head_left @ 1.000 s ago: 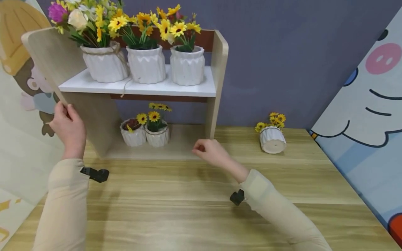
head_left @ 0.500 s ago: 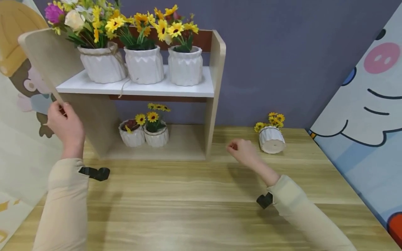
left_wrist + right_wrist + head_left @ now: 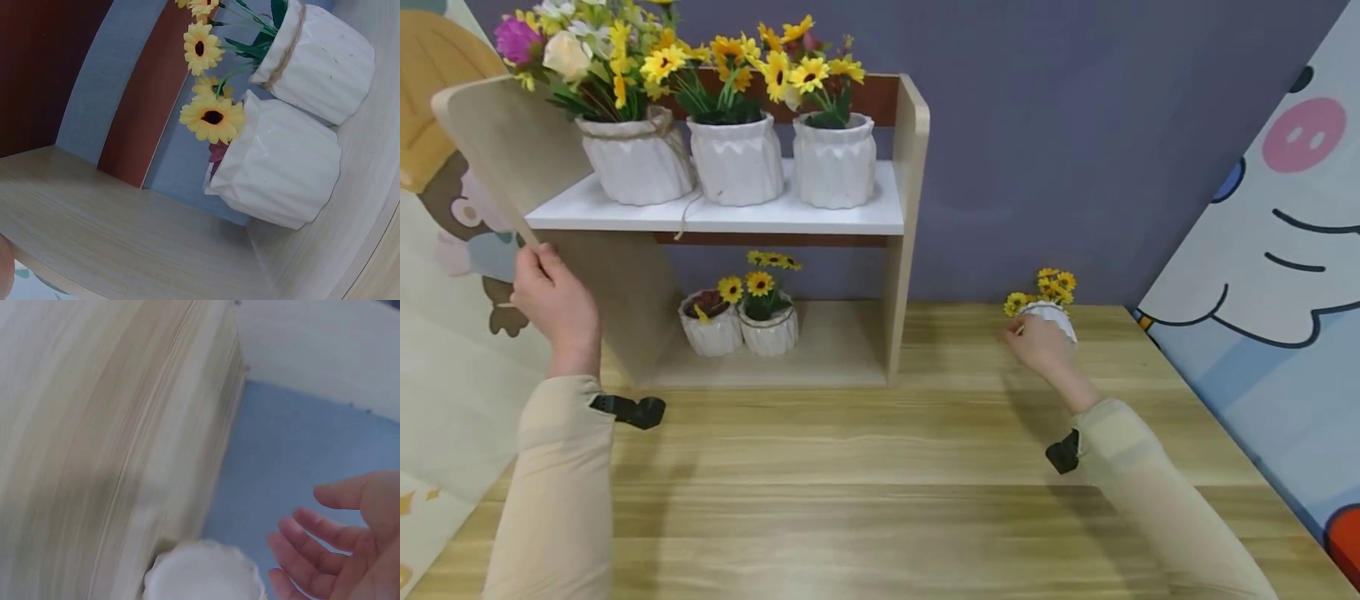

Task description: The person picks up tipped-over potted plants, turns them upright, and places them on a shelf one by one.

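My left hand (image 3: 557, 304) grips the front edge of the left side panel of a two-tier wooden shelf (image 3: 907, 217). In the left wrist view just a bit of that hand (image 3: 5, 267) shows at the panel's edge. My right hand (image 3: 1045, 346) is over a small white flower pot (image 3: 1055, 312) with yellow flowers, which lies tipped on the table right of the shelf and is partly hidden by the hand. From the right wrist, the fingers (image 3: 312, 556) are spread and loosely bent, holding nothing, beside the pot's round base (image 3: 203, 578).
Three white pots (image 3: 737, 162) of artificial flowers stand on the upper board (image 3: 722, 218). Two smaller pots (image 3: 770, 331) sit on the lower board at the left. A grey-blue wall (image 3: 1037, 150) rises behind the wooden table (image 3: 865, 467), with cartoon panels on both sides.
My right hand has moved right, from the shelf's lower right corner to the tipped pot. The left hand keeps its grip on the side panel. The head view has shifted slightly.
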Demonstrator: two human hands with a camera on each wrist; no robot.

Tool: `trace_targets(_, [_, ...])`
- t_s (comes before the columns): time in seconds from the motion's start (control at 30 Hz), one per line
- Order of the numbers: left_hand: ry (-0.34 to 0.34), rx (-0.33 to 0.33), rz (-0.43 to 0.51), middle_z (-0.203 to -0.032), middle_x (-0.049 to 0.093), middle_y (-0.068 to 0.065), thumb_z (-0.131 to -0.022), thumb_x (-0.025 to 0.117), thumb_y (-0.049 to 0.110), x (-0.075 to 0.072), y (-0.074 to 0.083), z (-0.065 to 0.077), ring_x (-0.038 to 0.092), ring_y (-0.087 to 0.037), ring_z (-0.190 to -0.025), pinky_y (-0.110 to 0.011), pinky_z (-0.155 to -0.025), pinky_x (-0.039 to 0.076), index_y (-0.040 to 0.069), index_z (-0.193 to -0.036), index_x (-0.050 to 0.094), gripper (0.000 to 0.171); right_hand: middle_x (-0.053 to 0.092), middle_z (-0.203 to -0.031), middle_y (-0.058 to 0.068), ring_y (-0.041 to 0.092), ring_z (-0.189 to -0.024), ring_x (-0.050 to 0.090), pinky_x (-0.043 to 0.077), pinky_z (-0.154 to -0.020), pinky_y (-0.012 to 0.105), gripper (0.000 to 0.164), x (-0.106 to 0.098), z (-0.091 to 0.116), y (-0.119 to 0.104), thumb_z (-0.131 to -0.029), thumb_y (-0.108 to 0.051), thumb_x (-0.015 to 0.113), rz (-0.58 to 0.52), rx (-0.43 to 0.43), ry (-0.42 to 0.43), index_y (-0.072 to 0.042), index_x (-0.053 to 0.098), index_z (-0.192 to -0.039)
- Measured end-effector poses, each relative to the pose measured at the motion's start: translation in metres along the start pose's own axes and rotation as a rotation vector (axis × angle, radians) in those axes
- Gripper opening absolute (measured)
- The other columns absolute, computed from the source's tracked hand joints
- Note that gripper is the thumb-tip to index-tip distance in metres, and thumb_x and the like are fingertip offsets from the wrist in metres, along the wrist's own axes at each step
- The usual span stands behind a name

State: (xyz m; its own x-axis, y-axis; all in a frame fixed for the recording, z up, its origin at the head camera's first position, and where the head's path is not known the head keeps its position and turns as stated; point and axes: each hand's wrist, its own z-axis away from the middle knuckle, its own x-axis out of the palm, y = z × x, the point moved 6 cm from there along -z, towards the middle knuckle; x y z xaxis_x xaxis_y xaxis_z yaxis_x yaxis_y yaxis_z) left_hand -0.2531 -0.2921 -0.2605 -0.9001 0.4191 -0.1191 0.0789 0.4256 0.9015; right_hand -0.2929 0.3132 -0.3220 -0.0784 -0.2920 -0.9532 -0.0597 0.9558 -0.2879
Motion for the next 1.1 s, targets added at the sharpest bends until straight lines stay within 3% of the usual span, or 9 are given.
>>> trace_targets(0.17, [0.000, -0.009, 0.001, -0.069, 0.038, 0.022, -0.095, 0.039, 0.038, 0.000, -0.002, 0.000, 0.037, 0.004, -0.074, -0.016, -0.069, 0.026, 0.035, -0.082, 0.051, 0.018, 0.058, -0.102, 0.025, 0.041, -0.083, 0.057, 0.045, -0.056, 0.048, 0.034, -0.004, -0.011, 0.017, -0.089, -0.027, 0.046, 0.078, 0.075, 0.122, -0.002, 0.059, -0.109])
trace_targets(0.37, [-0.002, -0.005, -0.028, -0.070, 0.038, 0.024, -0.095, 0.038, 0.041, -0.002, -0.005, -0.001, 0.038, 0.005, -0.075, -0.016, -0.068, 0.026, 0.028, -0.095, 0.059, 0.024, 0.039, -0.119, 0.036, 0.050, -0.109, 0.038, 0.040, -0.076, 0.059, 0.051, 0.003, -0.025, 0.034, -0.090, -0.031, 0.048, 0.185, 0.174, 0.137, 0.004, 0.042, -0.126])
trace_targets(0.57, [-0.013, 0.023, -0.054, -0.071, 0.038, 0.024, -0.095, 0.037, 0.042, 0.000, -0.005, 0.000, 0.038, 0.004, -0.075, -0.017, -0.069, 0.026, 0.025, -0.107, 0.059, 0.030, 0.026, -0.129, 0.040, 0.053, -0.115, 0.028, 0.031, -0.088, 0.063, 0.069, 0.010, -0.032, 0.046, -0.087, -0.040, 0.052, 0.236, 0.195, 0.091, 0.004, 0.029, -0.136])
trace_targets(0.87, [-0.006, 0.048, -0.056, -0.072, 0.038, 0.026, -0.094, 0.037, 0.043, -0.001, -0.003, 0.001, 0.039, 0.006, -0.076, -0.016, -0.069, 0.026, 0.024, -0.107, 0.059, 0.032, 0.015, -0.132, 0.042, 0.054, -0.123, 0.013, 0.018, -0.094, 0.067, 0.082, 0.024, -0.041, 0.051, -0.085, -0.044, 0.055, 0.300, 0.217, -0.094, -0.007, 0.013, -0.145])
trace_targets(1.1, [0.008, 0.084, -0.078, -0.070, 0.036, 0.026, -0.094, 0.037, 0.043, -0.001, -0.003, 0.001, 0.040, 0.002, -0.075, -0.016, -0.068, 0.026, 0.021, -0.108, 0.060, 0.035, 0.012, -0.130, 0.046, 0.057, -0.120, 0.013, 0.018, -0.091, 0.069, 0.093, 0.027, -0.045, 0.054, -0.079, -0.050, 0.061, 0.301, 0.212, -0.092, -0.006, 0.011, -0.145])
